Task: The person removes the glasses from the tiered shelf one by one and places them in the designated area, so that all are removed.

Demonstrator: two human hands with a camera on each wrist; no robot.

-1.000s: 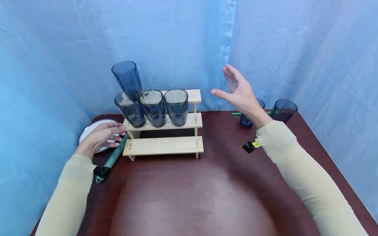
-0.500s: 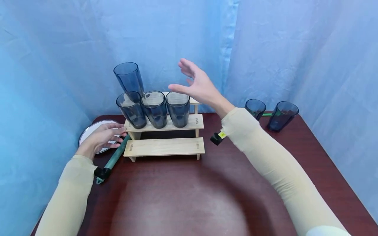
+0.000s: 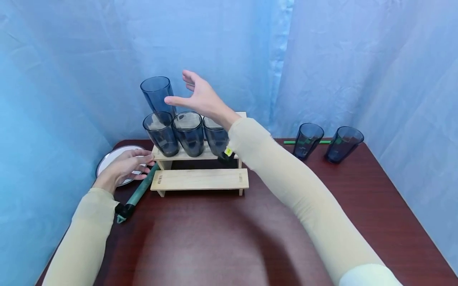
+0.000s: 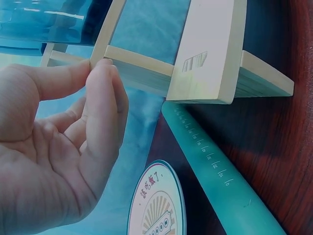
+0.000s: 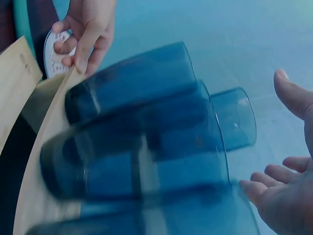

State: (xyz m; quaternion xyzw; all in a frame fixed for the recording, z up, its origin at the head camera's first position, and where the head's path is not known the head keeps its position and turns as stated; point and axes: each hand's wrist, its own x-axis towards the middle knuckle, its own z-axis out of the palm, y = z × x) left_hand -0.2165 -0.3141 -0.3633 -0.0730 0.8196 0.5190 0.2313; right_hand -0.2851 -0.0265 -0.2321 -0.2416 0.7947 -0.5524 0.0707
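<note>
A three-tier wooden stand (image 3: pixel 200 179) stands at the back of the table. My left hand (image 3: pixel 125 167) pinches the left end of its middle shelf between thumb and fingertips; the left wrist view shows the grip closely. Three smoky-blue drinking glasses line that shelf: a left one (image 3: pixel 161 137), a middle one (image 3: pixel 189 137) and a right one (image 3: pixel 214 139), partly covered by my right wrist. Another glass (image 3: pixel 155 93) is on the top tier at the left. My right hand (image 3: pixel 204 97) is in the air just right of it, fingers and thumb spread, holding nothing.
Two more glasses, one nearer (image 3: pixel 307 143) and one farther right (image 3: pixel 343 145), stand at the back right by a thin green rod (image 3: pixel 290 142). Left of the stand lie a white round plate (image 3: pixel 105 163) and a green roll with printed numbers (image 4: pixel 210 166). Blue curtains surround the table.
My right hand has swept left from near the right-hand glasses, over the middle row, to the top glass. My left hand keeps its pinch on the shelf end.
</note>
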